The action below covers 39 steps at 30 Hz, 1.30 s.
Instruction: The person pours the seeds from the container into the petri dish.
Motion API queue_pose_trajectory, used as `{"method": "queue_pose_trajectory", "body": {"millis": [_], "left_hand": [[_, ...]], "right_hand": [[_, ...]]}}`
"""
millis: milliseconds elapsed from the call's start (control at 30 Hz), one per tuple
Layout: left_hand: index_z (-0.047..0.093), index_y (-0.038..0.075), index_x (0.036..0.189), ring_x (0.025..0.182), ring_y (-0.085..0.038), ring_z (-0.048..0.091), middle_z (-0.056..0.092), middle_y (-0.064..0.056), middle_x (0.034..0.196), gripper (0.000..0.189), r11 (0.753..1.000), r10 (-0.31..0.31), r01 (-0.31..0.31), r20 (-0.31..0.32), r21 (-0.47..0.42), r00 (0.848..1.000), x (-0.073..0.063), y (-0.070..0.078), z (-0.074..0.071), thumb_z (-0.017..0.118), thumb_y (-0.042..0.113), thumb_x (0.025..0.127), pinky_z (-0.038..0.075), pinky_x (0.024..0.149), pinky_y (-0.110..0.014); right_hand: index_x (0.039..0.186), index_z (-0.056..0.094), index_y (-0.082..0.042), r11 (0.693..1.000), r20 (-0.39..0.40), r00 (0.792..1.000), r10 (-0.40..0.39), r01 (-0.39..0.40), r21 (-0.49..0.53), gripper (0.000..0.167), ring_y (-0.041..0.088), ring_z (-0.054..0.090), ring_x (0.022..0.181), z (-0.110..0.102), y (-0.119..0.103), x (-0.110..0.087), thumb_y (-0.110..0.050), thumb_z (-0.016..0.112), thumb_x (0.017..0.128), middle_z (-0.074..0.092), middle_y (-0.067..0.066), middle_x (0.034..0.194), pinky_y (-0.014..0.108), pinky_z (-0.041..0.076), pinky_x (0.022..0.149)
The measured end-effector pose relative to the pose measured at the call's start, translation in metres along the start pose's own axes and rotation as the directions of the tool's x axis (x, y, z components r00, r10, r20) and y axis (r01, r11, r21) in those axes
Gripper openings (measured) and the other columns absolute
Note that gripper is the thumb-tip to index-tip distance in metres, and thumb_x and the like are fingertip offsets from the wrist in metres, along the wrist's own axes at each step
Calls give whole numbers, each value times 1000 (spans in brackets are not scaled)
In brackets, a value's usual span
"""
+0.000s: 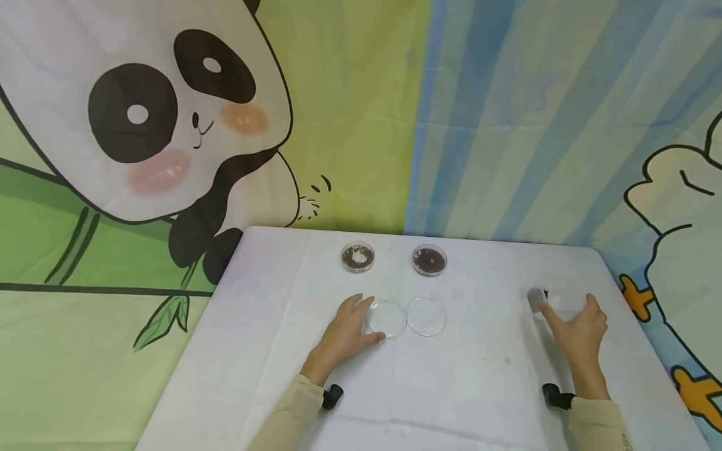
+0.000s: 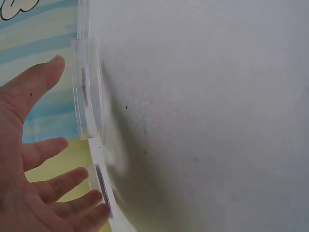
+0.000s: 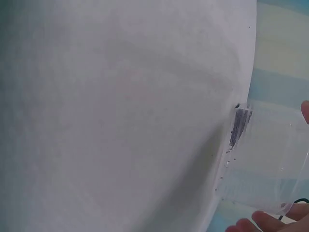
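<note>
In the head view my left hand (image 1: pixel 348 326) reaches round the left side of a clear empty petri dish (image 1: pixel 387 317). The left wrist view shows that hand's fingers spread, apart from a clear dish (image 2: pixel 89 92). A second clear round dish (image 1: pixel 427 316) lies right beside the first. Far to the right, my right hand (image 1: pixel 576 332) holds a clear plastic cup (image 1: pixel 566 294) between thumb and fingers. Dark material (image 3: pixel 240 126) shows along one side of the cup near its base. In the right wrist view the hand is mostly cut off.
Behind the clear dishes stand a petri dish of dark crumbs topped with white bits (image 1: pixel 358 256) and another of dark crumbs (image 1: pixel 429 260). A white cloth covers the table (image 1: pixel 451 388). A printed curtain (image 1: pixel 350 125) hangs behind it.
</note>
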<state>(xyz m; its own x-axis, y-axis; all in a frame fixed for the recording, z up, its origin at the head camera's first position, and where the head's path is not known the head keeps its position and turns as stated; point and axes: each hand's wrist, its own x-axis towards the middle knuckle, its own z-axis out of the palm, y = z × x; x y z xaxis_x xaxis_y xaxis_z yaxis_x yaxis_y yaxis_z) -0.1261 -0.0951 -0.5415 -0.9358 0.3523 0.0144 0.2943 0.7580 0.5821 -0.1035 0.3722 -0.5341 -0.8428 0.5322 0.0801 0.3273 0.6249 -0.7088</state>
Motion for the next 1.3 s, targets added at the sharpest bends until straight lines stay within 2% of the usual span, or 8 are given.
{"method": "queue_pose_trajectory", "body": {"millis": [100, 233, 433, 767, 933, 1100, 1200, 1300], "left_hand": [[44, 8, 151, 143, -36, 30, 35, -19, 155, 87, 1000, 4, -5, 18, 26, 1000, 2, -1, 0, 81, 48, 82, 35, 111, -51], [45, 7, 150, 143, -36, 31, 35, -20, 154, 87, 999, 2, -4, 36, 49, 999, 4, -2, 1, 80, 48, 82, 34, 111, -52], [47, 8, 148, 142, -36, 32, 36, -20, 154, 84, 999, -4, 2, 49, 44, 999, 6, -4, 2, 80, 48, 83, 35, 110, -53], [47, 13, 149, 142, -36, 34, 36, -20, 154, 80, 998, -35, 32, 59, 49, 998, 15, -8, 1, 78, 48, 84, 35, 111, -51], [45, 16, 151, 145, -39, 29, 32, -21, 157, 80, 998, -62, 58, 102, 40, 993, 19, -8, 0, 77, 49, 85, 30, 113, -54], [45, 17, 152, 145, -41, 26, 31, -22, 157, 79, 997, -71, 70, 121, 18, 990, 20, -8, -2, 77, 47, 86, 29, 113, -57], [45, 17, 152, 145, -41, 25, 31, -22, 157, 79, 997, -76, 76, 126, 3, 989, 20, -7, -3, 77, 47, 86, 29, 113, -57], [45, 16, 151, 146, -40, 24, 30, -22, 157, 78, 997, -78, 81, 128, -13, 989, 20, -7, -3, 77, 45, 86, 29, 113, -57]], "right_hand": [[156, 2, 6, 997, 34, 998, 61, -63, 43, 105, 54, 19, 140, 0, 1, 0, -38, 71, 91, 18, 37, 154, 66, 23, 111], [156, -1, 6, 993, 43, 994, 96, -99, 62, 107, 54, 24, 139, -1, 0, 1, -39, 70, 91, 21, 38, 152, 64, 24, 111], [156, 0, 6, 991, 58, 992, 114, -118, 57, 106, 56, 28, 136, -2, 0, 2, -41, 70, 91, 24, 39, 151, 65, 26, 109], [159, 5, -4, 983, 64, 989, 132, -139, 119, 107, 49, 34, 135, 4, -7, 3, -41, 75, 88, 24, 27, 157, 64, 37, 101], [160, 7, -8, 980, 76, 994, 77, -89, 181, 106, 46, 29, 138, 10, -18, -1, -38, 77, 87, 23, 22, 158, 62, 35, 100], [159, 7, -10, 970, 129, 991, -22, -10, 244, 104, 43, 28, 140, 18, -36, -10, -33, 78, 87, 25, 21, 158, 62, 35, 102], [158, 7, -9, 956, 160, 980, -121, 71, 286, 104, 43, 26, 141, 24, -46, -17, -26, 80, 87, 26, 23, 155, 65, 34, 104], [158, 8, -5, 935, 181, 958, -222, 156, 318, 104, 45, 23, 143, 31, -56, -25, -19, 81, 86, 25, 27, 154, 68, 34, 103]]}}
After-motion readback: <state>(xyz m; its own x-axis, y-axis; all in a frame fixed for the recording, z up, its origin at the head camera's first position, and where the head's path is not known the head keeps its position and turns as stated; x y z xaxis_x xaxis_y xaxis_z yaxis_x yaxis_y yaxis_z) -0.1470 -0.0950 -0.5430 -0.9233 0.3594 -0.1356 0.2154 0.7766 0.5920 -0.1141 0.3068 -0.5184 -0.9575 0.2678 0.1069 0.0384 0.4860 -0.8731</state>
